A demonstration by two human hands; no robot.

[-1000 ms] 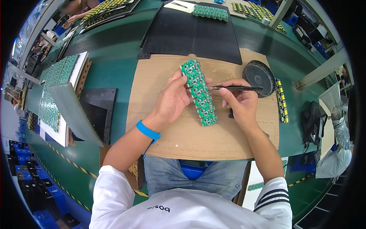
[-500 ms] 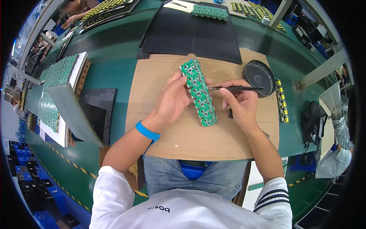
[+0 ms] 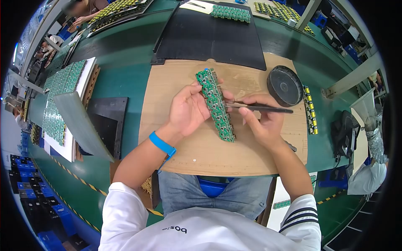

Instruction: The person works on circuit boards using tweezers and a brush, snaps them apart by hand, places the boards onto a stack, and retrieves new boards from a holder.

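My left hand point(image 3: 187, 108) grips a long green circuit board point(image 3: 214, 104) near its upper half. The board is crowded with small parts and is held tilted above the cardboard sheet point(image 3: 188, 157). In my right hand point(image 3: 268, 123) is a pair of dark tweezers point(image 3: 270, 109), lying almost level, with the tips at the board's right edge. Whether the tips pinch anything is too small to tell. A round black dish point(image 3: 285, 85) sits just beyond my right hand.
A black mat point(image 3: 209, 42) lies behind the cardboard. Stacked green boards point(image 3: 63, 96) stand on the left beside a pale upright panel point(image 3: 81, 123). To the right lies a strip with yellow parts point(image 3: 310, 109). A co-worker point(image 3: 83, 10) sits at the far left.
The board has turned about its long axis, showing its face more obliquely, and sits slightly lower. The tweezers' handle end has tipped downward with my right hand.
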